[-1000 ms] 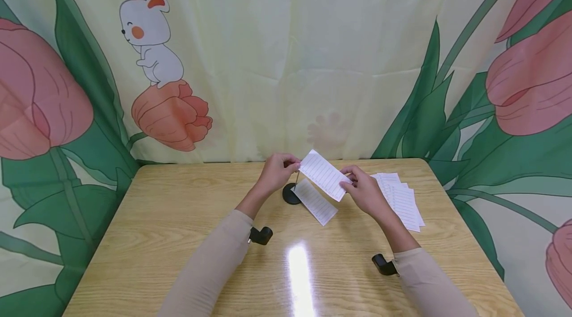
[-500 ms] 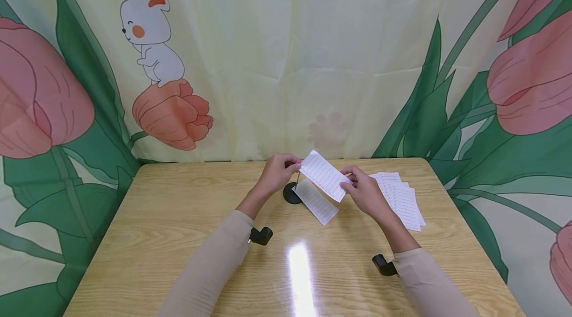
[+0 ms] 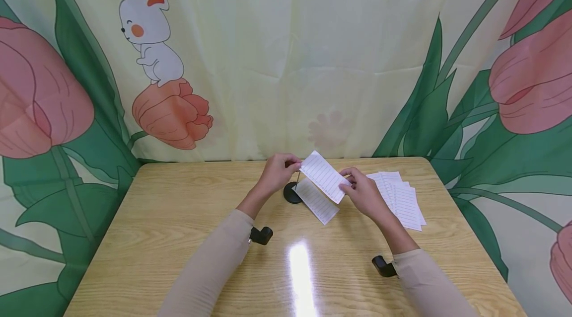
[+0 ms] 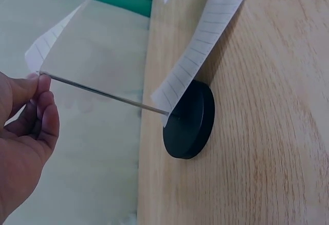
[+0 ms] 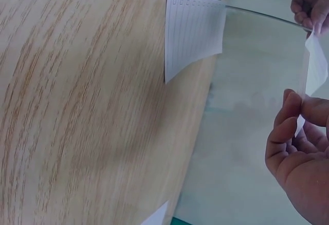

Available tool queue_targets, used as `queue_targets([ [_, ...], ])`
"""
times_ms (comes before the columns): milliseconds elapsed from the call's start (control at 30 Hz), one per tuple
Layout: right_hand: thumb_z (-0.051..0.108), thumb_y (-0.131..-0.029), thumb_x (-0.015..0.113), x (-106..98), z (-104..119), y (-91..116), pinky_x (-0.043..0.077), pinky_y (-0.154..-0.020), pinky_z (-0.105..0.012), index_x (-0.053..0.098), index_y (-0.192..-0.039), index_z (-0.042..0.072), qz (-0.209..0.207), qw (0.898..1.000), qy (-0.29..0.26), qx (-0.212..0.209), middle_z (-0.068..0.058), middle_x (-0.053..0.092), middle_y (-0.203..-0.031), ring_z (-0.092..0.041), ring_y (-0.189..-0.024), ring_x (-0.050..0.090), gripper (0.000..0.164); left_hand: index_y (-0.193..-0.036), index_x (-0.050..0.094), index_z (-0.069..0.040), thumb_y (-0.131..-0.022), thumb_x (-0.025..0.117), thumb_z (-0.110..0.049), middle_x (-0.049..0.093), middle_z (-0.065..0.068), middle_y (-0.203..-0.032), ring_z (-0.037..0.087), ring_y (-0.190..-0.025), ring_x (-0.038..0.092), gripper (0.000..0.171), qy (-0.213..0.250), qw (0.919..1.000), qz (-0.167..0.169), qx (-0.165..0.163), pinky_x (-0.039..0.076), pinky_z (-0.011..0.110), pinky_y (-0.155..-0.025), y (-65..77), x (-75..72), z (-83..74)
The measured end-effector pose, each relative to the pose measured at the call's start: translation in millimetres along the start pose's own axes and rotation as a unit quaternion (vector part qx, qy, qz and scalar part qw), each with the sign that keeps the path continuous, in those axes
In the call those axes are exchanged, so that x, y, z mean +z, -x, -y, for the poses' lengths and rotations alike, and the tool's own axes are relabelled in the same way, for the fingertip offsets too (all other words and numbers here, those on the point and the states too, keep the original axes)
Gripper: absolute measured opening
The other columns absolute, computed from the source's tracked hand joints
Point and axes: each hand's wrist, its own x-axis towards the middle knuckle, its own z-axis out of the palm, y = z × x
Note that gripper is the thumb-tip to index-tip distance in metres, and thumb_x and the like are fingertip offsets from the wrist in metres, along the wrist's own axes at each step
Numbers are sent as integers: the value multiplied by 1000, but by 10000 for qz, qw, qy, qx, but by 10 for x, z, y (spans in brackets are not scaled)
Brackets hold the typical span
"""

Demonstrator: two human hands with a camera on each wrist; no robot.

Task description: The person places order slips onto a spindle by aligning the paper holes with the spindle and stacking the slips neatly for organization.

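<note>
A lined paper slip [image 3: 325, 176] hangs in the air between my two hands. My left hand [image 3: 278, 174] pinches its left corner at the top of a bill spike's thin metal rod [image 4: 103, 92]; whether the tip has pierced this slip is hard to tell. My right hand [image 3: 363, 190] grips the slip's opposite end between thumb and fingers, as the right wrist view shows as well. Lower on the rod sits another lined slip [image 4: 193, 50], one end against the round black base [image 4: 189, 122], the other sloping up off the table.
Several loose lined slips [image 3: 400, 200] lie overlapping on the wooden table [image 3: 192, 237], right of my right hand. A printed curtain [image 3: 268, 58] hangs right behind the table's back edge. Black wrist camera mounts [image 3: 261, 235] stick out below both wrists.
My right hand has shifted very slightly left and down with its end of the slip. The left hand stays at the rod's top.
</note>
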Motion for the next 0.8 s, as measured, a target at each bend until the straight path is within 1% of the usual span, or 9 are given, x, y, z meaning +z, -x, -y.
queue_targets([
  [167,6,-98,69,8,2,-1,49,-69,-28,61,-125,2,-30,10000,41,-48,-16,71,-100,-23,-87,68,28,-109,77,-1,-101,66,-8,75,13,-106,34,-97,72,15,60,10000,15,42,57,28,-75,4,-2,1],
  [267,6,-98,68,9,8,5,50,-71,-30,61,-125,2,-9,10000,30,-31,-16,71,-101,-25,-90,69,28,-110,76,0,-100,66,-7,75,14,-108,39,-101,71,15,96,9999,34,40,58,28,-76,6,-4,1],
  [467,7,-98,68,10,22,14,50,-73,-32,61,-126,2,-3,10000,31,-19,-16,71,-101,-26,-91,69,28,-109,76,0,-101,66,-7,75,14,-106,40,-101,71,15,63,10000,36,-7,56,29,-74,1,2,-1],
  [533,6,-98,68,14,16,11,50,-72,-31,61,-125,2,-29,10000,33,-30,-16,71,-101,-26,-91,69,28,-108,77,0,-100,66,-7,75,13,-103,37,-98,71,15,46,10000,26,-4,55,28,-73,-1,3,1],
  [633,6,-98,69,19,6,7,50,-72,-30,61,-125,2,-59,10000,47,-22,-17,71,-101,-26,-91,70,28,-104,77,-1,-100,67,-7,75,11,-99,29,-90,70,13,-86,10000,15,33,54,26,-71,-8,6,12],
  [700,5,-98,69,23,1,9,50,-71,-30,61,-124,2,-70,10000,57,-16,-17,71,-101,-26,-90,69,28,-102,77,-1,-99,68,-7,74,10,-96,22,-85,67,11,-194,9998,15,48,53,25,-69,-11,9,22],
  [800,6,-98,69,28,-3,14,50,-71,-30,61,-124,3,-49,10000,84,2,-17,71,-101,-25,-89,68,28,-101,78,-2,-100,68,-8,74,8,-93,18,-82,64,11,-309,9995,19,34,52,25,-68,-11,19,43],
])
